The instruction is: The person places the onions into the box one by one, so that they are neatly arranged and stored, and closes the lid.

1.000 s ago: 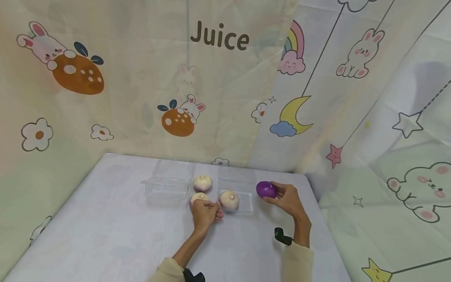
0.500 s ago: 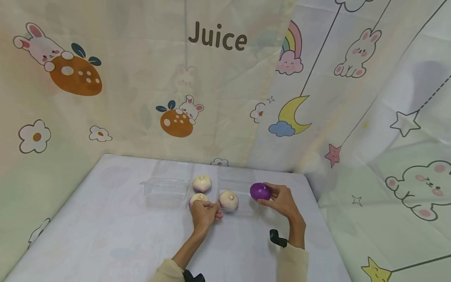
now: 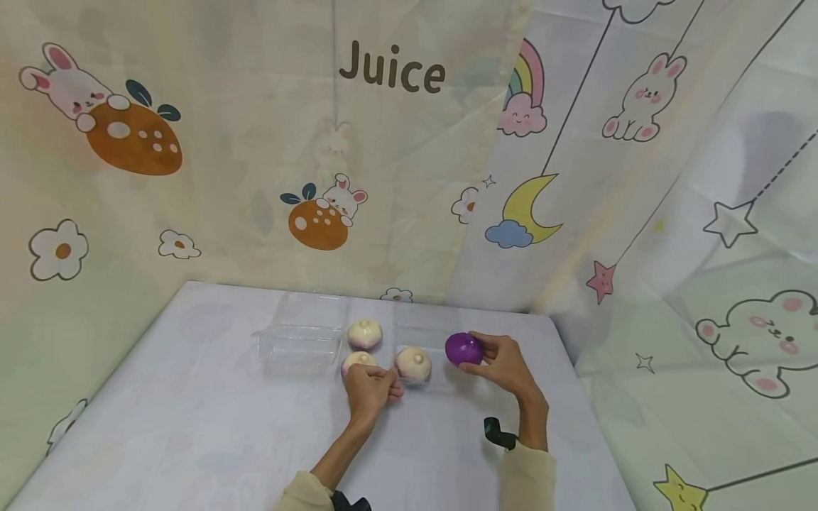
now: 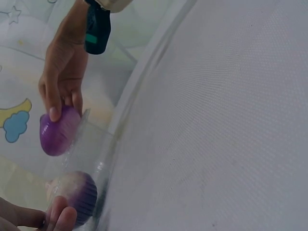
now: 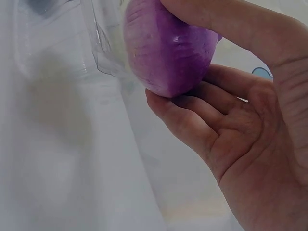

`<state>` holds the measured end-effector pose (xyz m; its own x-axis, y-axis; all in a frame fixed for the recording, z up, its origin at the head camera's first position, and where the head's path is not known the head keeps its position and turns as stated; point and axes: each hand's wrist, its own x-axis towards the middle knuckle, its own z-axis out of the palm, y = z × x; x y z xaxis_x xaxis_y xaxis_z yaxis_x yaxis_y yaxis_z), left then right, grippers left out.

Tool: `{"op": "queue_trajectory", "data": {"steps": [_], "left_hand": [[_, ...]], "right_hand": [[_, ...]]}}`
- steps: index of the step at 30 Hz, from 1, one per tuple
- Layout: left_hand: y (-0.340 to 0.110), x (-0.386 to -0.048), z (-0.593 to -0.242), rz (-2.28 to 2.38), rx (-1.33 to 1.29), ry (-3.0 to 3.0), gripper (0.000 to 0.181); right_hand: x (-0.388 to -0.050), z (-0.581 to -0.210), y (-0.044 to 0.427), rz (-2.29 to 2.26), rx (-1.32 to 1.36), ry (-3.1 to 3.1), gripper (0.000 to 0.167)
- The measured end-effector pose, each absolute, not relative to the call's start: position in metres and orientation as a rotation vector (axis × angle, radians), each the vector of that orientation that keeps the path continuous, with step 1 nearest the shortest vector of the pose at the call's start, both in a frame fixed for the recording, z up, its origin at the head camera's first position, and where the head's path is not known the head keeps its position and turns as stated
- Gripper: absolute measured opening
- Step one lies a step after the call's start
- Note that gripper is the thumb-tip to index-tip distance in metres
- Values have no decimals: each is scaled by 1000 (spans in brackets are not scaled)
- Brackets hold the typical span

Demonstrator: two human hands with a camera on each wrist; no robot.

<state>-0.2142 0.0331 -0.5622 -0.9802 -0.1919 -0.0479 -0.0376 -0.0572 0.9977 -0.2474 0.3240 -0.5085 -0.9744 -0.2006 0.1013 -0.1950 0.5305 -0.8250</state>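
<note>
1. Hanging behind and to the right is a printed cloth [image 3: 224, 199], with rabbits, stars, flowers and the word "Juice".
2. Below it spreads the white desk [image 3: 255, 433].
3. Two clear plastic boxes rest near its far edge, their lids raised at the back: the left box [image 3: 297, 349] and the right box [image 3: 439, 377].
4. Beige sleeves [image 3: 527, 475] cover the forearms.
5. The right hand [image 3: 508, 362] has thumb and fingers around a purple bulb, above the right end of the right box; the left hand [image 3: 371, 392] pinches that box's near left edge between thumb and fingers.
6. That purple bulb [image 3: 463, 349] is glossy; I cannot tell whether it touches the box.
7. One cream bulb [image 3: 413, 364], purple underneath, sits inside the right box at its left end.
8. Two more like it stand between the boxes: a back bulb [image 3: 365, 333] and a front bulb [image 3: 358, 360], partly hidden by the left hand.
9. Dark wrist pieces [image 3: 498, 434] show at both cuffs.
</note>
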Motion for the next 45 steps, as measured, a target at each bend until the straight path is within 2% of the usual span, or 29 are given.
{"op": "queue_trajectory", "data": {"steps": [30, 45], "left_hand": [[34, -215, -565, -2200, 249, -2067, 13], [34, -215, -565, -2193, 257, -2068, 13]], "right_hand": [[-248, -511, 309, -1354, -401, 2806, 79], [-248, -512, 299, -1048, -382, 2963, 77]]}}
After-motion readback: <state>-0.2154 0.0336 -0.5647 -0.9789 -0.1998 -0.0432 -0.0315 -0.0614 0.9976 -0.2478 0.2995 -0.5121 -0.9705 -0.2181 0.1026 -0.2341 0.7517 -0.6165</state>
